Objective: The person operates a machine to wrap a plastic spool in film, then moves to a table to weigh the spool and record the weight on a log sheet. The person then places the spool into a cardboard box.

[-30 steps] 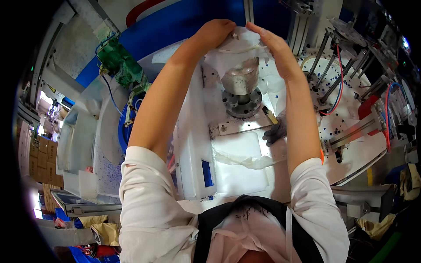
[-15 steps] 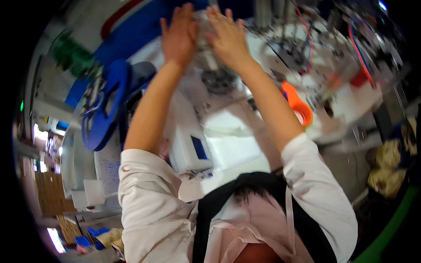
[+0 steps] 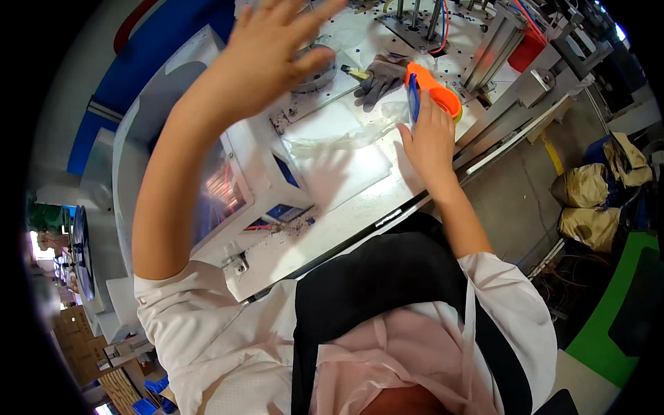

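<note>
My left hand (image 3: 266, 59) is raised over the table at the upper left, its fingers spread and nothing held in it. Lower and to the right, my right hand (image 3: 434, 142) has its fingers stretched toward an orange tape dispenser (image 3: 417, 72), with the thumb apart. The fingertips reach the dispenser's near side, next to a blue strip (image 3: 413, 97); whether they press on it I cannot tell. A grey work glove (image 3: 382, 79) lies just left of the dispenser. Crumpled clear plastic (image 3: 346, 140) rests on the white surface between my hands.
A white machine housing (image 3: 259, 166) with a clear window stands beneath my left forearm. Metal posts (image 3: 415, 15) rise from the table's far side. Small dark bits are scattered about the tabletop. Along the right runs a metal rail (image 3: 508, 142), with yellowish sacks (image 3: 584, 200) beyond it.
Both hands were stretched out together at the far side. The right has come back and down to the tape dispenser; the left has moved nearer and its fingers have spread. My view has shifted.
</note>
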Demonstrator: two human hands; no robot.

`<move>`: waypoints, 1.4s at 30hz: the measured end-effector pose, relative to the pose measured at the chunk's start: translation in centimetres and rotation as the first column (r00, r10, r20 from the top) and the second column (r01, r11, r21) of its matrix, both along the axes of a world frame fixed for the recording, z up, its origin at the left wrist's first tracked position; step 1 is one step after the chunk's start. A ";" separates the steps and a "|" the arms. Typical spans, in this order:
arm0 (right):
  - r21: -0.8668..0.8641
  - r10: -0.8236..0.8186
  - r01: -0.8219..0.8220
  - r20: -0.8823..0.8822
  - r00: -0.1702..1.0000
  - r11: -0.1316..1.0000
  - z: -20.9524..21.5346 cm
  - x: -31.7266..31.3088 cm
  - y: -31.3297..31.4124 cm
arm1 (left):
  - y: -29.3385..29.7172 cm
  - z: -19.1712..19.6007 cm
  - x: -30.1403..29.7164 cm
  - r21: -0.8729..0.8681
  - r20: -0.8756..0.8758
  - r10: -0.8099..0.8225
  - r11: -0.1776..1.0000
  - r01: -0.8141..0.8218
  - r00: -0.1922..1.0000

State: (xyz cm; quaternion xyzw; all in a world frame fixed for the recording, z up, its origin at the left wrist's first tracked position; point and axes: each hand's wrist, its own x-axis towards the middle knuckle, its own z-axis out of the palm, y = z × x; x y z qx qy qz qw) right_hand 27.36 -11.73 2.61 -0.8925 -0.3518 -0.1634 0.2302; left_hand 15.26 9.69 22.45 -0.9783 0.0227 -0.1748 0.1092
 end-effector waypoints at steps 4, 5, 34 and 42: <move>-0.365 -0.287 0.227 -0.118 0.951 0.903 1.2 4.4 1.9 | -3.0 -0.9 -1.2 -0.030 -0.230 -0.112 0.994 0.108 0.967; -0.364 -0.282 0.205 -0.173 0.944 0.908 1.4 4.7 1.6 | -3.2 -0.7 -1.8 -0.065 -0.264 -0.157 0.987 0.145 0.952; 0.927 0.853 -0.009 -0.349 -0.388 0.375 5.6 -7.0 -3.2 | -5.5 1.2 -4.4 -0.919 -0.385 -0.021 -0.085 -0.385 0.923; 0.562 0.723 -0.458 -0.488 0.489 0.689 9.5 -4.2 -3.1 | -4.4 3.0 -6.0 -0.973 0.001 0.255 0.222 -0.058 0.967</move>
